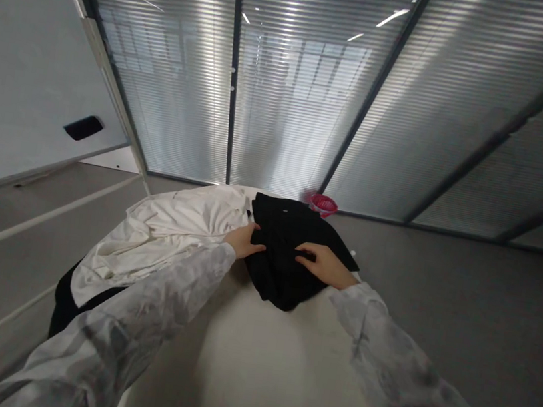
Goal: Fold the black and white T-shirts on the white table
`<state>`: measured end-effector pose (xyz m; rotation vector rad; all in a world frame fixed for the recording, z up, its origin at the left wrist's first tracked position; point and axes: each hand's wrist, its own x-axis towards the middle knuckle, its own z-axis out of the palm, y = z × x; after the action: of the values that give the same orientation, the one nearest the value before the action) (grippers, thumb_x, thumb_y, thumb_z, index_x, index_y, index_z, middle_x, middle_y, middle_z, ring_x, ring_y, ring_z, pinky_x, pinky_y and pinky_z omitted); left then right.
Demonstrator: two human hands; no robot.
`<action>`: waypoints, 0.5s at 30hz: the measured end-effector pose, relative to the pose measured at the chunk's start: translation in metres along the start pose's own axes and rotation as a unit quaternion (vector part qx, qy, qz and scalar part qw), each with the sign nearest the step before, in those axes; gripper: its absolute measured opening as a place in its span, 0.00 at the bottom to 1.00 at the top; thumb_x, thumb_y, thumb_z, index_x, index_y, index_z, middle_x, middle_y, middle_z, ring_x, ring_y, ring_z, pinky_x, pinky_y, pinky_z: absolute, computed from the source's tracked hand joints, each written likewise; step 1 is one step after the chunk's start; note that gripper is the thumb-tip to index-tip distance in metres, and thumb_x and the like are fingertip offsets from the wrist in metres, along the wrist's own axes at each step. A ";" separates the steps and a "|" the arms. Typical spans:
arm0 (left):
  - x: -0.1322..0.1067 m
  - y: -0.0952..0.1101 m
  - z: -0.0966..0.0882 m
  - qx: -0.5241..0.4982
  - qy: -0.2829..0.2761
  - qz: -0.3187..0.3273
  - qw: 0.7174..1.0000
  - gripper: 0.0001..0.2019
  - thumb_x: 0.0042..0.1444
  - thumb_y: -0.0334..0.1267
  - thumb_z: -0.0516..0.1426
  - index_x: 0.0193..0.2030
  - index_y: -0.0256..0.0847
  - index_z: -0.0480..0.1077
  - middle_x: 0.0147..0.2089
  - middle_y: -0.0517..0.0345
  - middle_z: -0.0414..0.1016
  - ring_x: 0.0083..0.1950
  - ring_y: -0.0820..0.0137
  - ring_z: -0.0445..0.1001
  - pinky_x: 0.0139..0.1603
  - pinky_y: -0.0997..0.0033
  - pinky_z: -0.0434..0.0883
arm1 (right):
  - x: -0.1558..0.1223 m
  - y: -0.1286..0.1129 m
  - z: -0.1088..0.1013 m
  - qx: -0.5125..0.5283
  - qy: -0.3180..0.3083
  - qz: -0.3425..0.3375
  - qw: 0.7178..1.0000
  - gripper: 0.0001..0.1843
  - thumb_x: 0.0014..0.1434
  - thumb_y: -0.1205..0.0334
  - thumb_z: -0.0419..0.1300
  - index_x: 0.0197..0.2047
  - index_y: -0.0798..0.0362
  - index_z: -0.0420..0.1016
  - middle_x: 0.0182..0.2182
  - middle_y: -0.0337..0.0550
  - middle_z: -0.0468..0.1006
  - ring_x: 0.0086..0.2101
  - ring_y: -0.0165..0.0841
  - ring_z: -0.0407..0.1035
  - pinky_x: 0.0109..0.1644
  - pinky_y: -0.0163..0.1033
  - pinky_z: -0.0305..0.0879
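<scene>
A black garment [277, 268], too plain to tell its kind, lies on the white table. My left hand [245, 240] is at its left edge, thumb and forefinger apart and touching the cloth. Over the garment's right part, my right hand [326, 265] rests with curved fingers; a gap shows between thumb and forefinger, and no fold is visibly pinched there. Left of the black garment spreads a heap of white clothing [172, 223], creased, close to my left wrist. Black cloth [64, 302] shows beneath its lower left end.
The white table [252, 376] stretches toward me. Behind its far edge stands a pink-red basket [322, 204] on the grey floor [463, 311]. Glass partitions with blinds [288, 84] stand beyond. At left are a white panel [29, 61] and pale metal rails [37, 218].
</scene>
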<state>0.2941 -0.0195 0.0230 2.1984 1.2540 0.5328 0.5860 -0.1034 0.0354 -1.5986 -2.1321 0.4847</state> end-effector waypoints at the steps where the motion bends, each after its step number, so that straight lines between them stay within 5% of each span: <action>1: -0.005 0.005 0.001 -0.034 -0.003 0.040 0.999 0.25 0.60 0.44 0.68 0.63 0.46 0.72 0.62 0.45 0.80 0.63 0.53 0.79 0.67 0.53 0.72 | -0.017 0.004 -0.009 0.030 -0.013 -0.015 0.999 0.12 0.64 0.53 0.65 0.47 0.46 0.84 0.45 0.44 0.86 0.46 0.43 0.80 0.56 0.48 0.74; 3: -0.020 0.021 -0.004 -0.118 -0.060 0.135 0.982 0.20 0.60 0.40 0.68 0.59 0.46 0.75 0.60 0.49 0.80 0.62 0.56 0.79 0.69 0.55 0.71 | -0.054 0.015 -0.031 0.070 -0.070 0.004 0.995 0.13 0.62 0.50 0.66 0.46 0.44 0.85 0.43 0.44 0.86 0.44 0.43 0.80 0.54 0.48 0.75; 6: -0.042 0.050 -0.016 -0.218 -0.324 0.246 0.887 0.18 0.59 0.45 0.71 0.53 0.46 0.78 0.56 0.53 0.81 0.58 0.60 0.81 0.64 0.60 0.74 | -0.094 0.037 -0.059 0.140 -0.231 0.092 0.959 0.14 0.63 0.46 0.65 0.40 0.45 0.86 0.36 0.47 0.86 0.37 0.43 0.82 0.44 0.45 0.77; 8: -0.045 0.066 -0.019 -0.250 -0.475 0.254 0.804 0.19 0.59 0.50 0.71 0.54 0.47 0.79 0.56 0.53 0.82 0.55 0.61 0.82 0.58 0.62 0.77 | -0.100 0.051 -0.065 0.136 -0.237 0.139 0.952 0.16 0.63 0.45 0.64 0.39 0.46 0.85 0.33 0.47 0.85 0.31 0.41 0.80 0.38 0.45 0.77; 9: -0.042 0.072 -0.017 -0.260 -0.498 0.242 0.791 0.20 0.61 0.53 0.70 0.54 0.46 0.79 0.55 0.52 0.82 0.52 0.61 0.83 0.55 0.63 0.78 | -0.097 0.057 -0.063 0.107 -0.190 0.148 0.965 0.15 0.63 0.45 0.63 0.40 0.46 0.85 0.33 0.47 0.85 0.30 0.41 0.79 0.38 0.45 0.77; 10: -0.036 0.075 -0.013 -0.262 -0.480 0.225 0.806 0.20 0.62 0.56 0.68 0.53 0.45 0.79 0.53 0.51 0.83 0.50 0.61 0.84 0.52 0.63 0.79 | -0.090 0.061 -0.059 0.065 -0.122 0.143 0.980 0.15 0.64 0.46 0.63 0.42 0.46 0.84 0.35 0.47 0.85 0.32 0.41 0.80 0.40 0.45 0.77; 12: -0.021 0.075 0.000 -0.218 -0.348 0.184 0.893 0.22 0.64 0.61 0.64 0.49 0.42 0.78 0.48 0.49 0.83 0.47 0.60 0.83 0.48 0.62 0.78 | -0.069 0.066 -0.044 -0.031 0.015 0.105 0.994 0.15 0.64 0.47 0.64 0.48 0.46 0.82 0.43 0.49 0.86 0.41 0.43 0.81 0.49 0.48 0.77; 15: -0.003 0.066 0.025 -0.035 -0.146 0.128 0.980 0.27 0.58 0.63 0.67 0.50 0.41 0.76 0.51 0.44 0.81 0.48 0.54 0.82 0.49 0.57 0.78 | -0.035 0.066 -0.015 -0.130 0.097 0.047 0.986 0.28 0.61 0.46 0.69 0.61 0.48 0.78 0.57 0.54 0.81 0.55 0.51 0.75 0.63 0.55 0.71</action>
<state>0.3502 -0.0557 0.0453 2.2908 0.7951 0.3290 0.6553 -0.1183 0.0094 -1.8115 -2.0454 0.0742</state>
